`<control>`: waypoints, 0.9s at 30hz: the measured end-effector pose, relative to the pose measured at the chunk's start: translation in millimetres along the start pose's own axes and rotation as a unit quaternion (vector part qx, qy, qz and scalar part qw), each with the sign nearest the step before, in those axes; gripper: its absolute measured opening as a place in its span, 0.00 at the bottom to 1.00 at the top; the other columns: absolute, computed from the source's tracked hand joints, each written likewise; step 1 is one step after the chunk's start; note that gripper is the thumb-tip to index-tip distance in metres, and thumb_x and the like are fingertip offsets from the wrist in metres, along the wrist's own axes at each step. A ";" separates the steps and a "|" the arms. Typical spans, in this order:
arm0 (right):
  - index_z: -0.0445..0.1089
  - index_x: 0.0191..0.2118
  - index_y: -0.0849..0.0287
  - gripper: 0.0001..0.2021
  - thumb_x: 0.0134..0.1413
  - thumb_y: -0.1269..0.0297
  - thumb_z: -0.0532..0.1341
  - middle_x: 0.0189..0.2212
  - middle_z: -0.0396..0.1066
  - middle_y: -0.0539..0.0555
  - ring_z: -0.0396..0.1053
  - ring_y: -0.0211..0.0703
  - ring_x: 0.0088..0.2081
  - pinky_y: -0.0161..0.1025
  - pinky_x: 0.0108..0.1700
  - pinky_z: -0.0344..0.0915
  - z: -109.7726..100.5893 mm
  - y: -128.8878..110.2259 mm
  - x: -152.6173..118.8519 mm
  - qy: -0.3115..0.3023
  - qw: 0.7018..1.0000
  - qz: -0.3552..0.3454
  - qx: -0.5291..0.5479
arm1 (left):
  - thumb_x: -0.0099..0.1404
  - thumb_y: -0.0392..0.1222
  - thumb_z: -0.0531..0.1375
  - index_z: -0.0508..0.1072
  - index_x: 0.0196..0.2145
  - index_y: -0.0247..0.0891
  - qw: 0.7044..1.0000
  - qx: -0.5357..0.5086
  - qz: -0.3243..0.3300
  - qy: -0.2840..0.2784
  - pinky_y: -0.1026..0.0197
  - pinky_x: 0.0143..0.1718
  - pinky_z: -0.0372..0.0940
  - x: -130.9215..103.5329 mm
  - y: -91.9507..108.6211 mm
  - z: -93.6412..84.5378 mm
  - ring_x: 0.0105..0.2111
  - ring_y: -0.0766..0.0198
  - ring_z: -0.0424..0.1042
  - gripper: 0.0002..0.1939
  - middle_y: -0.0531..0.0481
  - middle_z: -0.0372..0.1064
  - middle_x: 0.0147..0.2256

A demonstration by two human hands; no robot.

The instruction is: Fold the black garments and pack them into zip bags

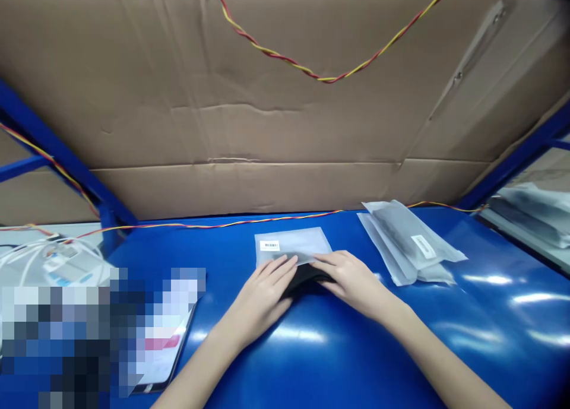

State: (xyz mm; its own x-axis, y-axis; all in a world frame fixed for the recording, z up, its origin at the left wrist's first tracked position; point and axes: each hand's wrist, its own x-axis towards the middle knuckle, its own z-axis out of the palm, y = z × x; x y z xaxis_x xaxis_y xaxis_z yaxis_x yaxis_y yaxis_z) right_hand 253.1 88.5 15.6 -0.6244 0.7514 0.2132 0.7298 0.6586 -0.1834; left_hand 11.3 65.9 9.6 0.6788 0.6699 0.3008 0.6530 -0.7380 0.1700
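Observation:
A frosted plastic bag (303, 241) with a white barcode label lies flat on the blue table in front of me. A black folded item, apparently cloth (307, 276), sits partly at the near, open end of the bag. My left hand (267, 287) grips its left side, fingers over the bag's edge and thumb underneath. On the other side my right hand (351, 278) pinches the black cloth and the bag's edge between fingers and thumb. How far the cloth reaches into the bag is hard to see.
Several filled frosted bags (412, 243) lie in a pile to the right. A phone (167, 349), partly pixelated, rests at left, near white cables (48, 254). More bags (538, 210) lie beyond the right blue post. Cardboard (285, 124) stands behind, with a twisted red-yellow wire (327, 79).

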 end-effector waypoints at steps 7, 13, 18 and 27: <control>0.57 0.63 0.54 0.32 0.56 0.48 0.60 0.68 0.40 0.63 0.40 0.61 0.67 0.58 0.63 0.51 -5.8 -1.4 -5.4 -0.045 0.997 0.018 0.056 | 0.68 0.34 0.54 0.55 0.63 0.34 1.000 0.017 0.008 0.011 0.49 0.60 0.59 0.7 0.5 1.9 0.62 0.54 0.56 0.27 0.40 0.56 0.63; 0.56 0.63 0.63 0.35 0.49 0.62 0.63 0.68 0.38 0.66 0.39 0.59 0.68 0.53 0.65 0.49 1.8 -0.5 -8.8 -0.076 0.995 0.024 0.059 | 0.69 0.33 0.51 0.50 0.65 0.34 0.999 0.029 0.012 0.021 0.50 0.62 0.57 0.2 -0.1 5.5 0.64 0.56 0.53 0.28 0.41 0.53 0.64; 0.56 0.63 0.69 0.30 0.56 0.66 0.55 0.65 0.49 0.68 0.50 0.57 0.65 0.54 0.63 0.53 8.0 -4.2 -4.6 -0.066 0.997 0.035 0.017 | 0.69 0.35 0.52 0.53 0.64 0.35 0.999 0.039 0.001 0.019 0.49 0.61 0.59 0.6 0.7 6.7 0.63 0.55 0.54 0.26 0.41 0.55 0.63; 0.62 0.60 0.59 0.26 0.54 0.75 0.53 0.60 0.62 0.59 0.67 0.51 0.55 0.51 0.54 0.66 6.4 4.5 -0.8 0.008 1.000 -0.002 0.019 | 0.70 0.40 0.51 0.59 0.61 0.32 0.999 0.034 -0.017 0.030 0.49 0.60 0.59 2.6 8.8 -0.6 0.62 0.53 0.57 0.23 0.39 0.57 0.62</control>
State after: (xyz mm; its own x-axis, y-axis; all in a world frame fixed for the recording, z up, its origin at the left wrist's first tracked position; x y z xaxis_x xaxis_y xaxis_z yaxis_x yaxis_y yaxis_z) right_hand 255.1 91.1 8.5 -0.6223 0.7482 0.2301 0.7161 0.6629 -0.2185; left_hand 18.6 61.1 12.4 0.6359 0.6873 0.3512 0.6985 -0.7060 0.1170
